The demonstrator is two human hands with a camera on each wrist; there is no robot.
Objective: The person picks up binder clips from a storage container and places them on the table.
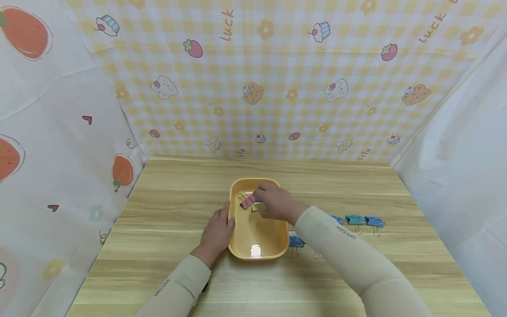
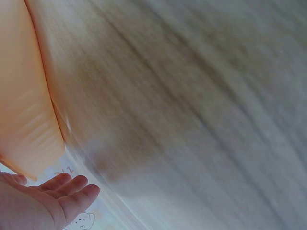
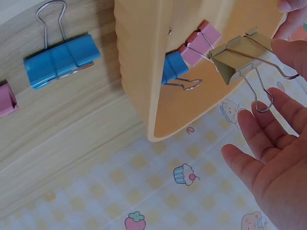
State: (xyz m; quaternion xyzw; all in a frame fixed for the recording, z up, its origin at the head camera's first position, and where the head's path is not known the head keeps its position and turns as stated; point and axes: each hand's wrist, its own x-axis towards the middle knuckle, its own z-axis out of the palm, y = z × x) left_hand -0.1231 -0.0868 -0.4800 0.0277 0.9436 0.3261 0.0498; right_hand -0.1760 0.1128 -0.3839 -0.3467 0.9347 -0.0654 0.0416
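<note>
My left hand is at the left side of a yellow plastic tray, its thumb over the rim and its other fingers along the outside. In the left wrist view those fingers extend past the tray wall. Above the tray's far part, my right hand holds a yellow binder clip by thumb and fingers, its wire handles spread. A pink binder clip and a blue binder clip lie inside the tray, the blue one partly hidden by my right hand in the head view.
Right of the tray, a teal binder clip and a blue clip lie on the wooden table. Another blue clip lies close beside the tray. My right forearm covers more clips. A patterned cloth hangs behind the table.
</note>
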